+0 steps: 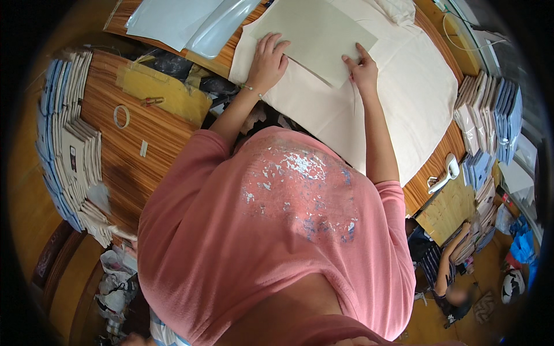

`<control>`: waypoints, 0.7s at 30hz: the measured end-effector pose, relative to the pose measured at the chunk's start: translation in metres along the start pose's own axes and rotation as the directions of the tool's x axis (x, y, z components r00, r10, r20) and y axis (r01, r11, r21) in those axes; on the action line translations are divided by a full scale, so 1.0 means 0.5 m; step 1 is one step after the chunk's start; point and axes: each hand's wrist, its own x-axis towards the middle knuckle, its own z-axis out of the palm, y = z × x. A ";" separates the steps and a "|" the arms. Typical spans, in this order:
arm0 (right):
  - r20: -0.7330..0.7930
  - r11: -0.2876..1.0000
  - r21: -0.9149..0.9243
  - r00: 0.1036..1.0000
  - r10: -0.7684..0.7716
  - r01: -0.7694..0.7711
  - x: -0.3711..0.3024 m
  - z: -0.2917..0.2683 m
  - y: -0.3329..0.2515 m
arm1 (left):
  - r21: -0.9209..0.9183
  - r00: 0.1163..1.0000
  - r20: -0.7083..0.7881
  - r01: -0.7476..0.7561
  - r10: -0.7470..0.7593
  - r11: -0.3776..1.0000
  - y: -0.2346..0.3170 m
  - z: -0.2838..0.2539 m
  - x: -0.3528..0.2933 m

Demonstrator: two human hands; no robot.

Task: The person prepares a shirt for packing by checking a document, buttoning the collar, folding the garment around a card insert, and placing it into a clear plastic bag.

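Note:
A stiff grey-green rectangular sheet (320, 34) lies on a spread cream cloth (412, 109) on the table. My left hand (268, 64) rests on the sheet's left edge, its fingers stretched out and lying on the surface. At the sheet's right corner, my right hand (363, 70) touches the edge with index finger and thumb held apart, the other fingers curled under. Neither hand visibly grips anything. The cloth drapes down toward my body and is bunched at the far end.
Clear plastic sleeves (222, 26) lie at the far left. A tape roll (121, 116) sits on the left table beside folded garment stacks (86, 147). More garment stacks (476, 109) and a white handheld tool (447, 173) stand right. Another person (444, 277) is at lower right.

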 end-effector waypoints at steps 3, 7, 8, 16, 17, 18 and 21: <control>0.022 0.995 -0.095 1.000 -0.008 0.010 -0.004 -0.007 -0.009 | 0.023 0.999 0.041 0.017 -0.018 1.000 0.007 -0.006 -0.002; 0.035 0.961 -0.275 0.999 0.000 0.010 0.013 -0.011 0.005 | 0.056 0.999 0.043 0.000 -0.003 0.998 0.010 -0.005 -0.002; 0.041 0.946 -0.324 0.999 0.018 -0.004 0.013 -0.010 0.002 | 0.065 0.999 0.040 -0.003 0.000 0.998 0.008 -0.004 -0.003; 0.060 0.873 -0.487 0.998 0.034 -0.001 0.014 -0.015 -0.004 | 0.058 1.000 -0.004 -0.009 0.009 0.998 0.004 0.003 0.002; 0.065 0.856 -0.516 0.997 0.032 0.006 0.010 -0.015 -0.008 | 0.050 1.000 -0.021 -0.013 0.015 0.999 0.006 0.000 0.002; 0.053 0.843 -0.538 0.998 0.032 0.002 0.001 -0.020 -0.024 | 0.040 0.999 -0.035 -0.020 0.022 0.999 0.012 -0.007 0.008; 0.016 0.853 -0.521 1.000 -0.005 0.013 -0.056 -0.063 -0.048 | 0.046 0.997 -0.062 -0.031 0.034 0.998 0.065 -0.076 0.008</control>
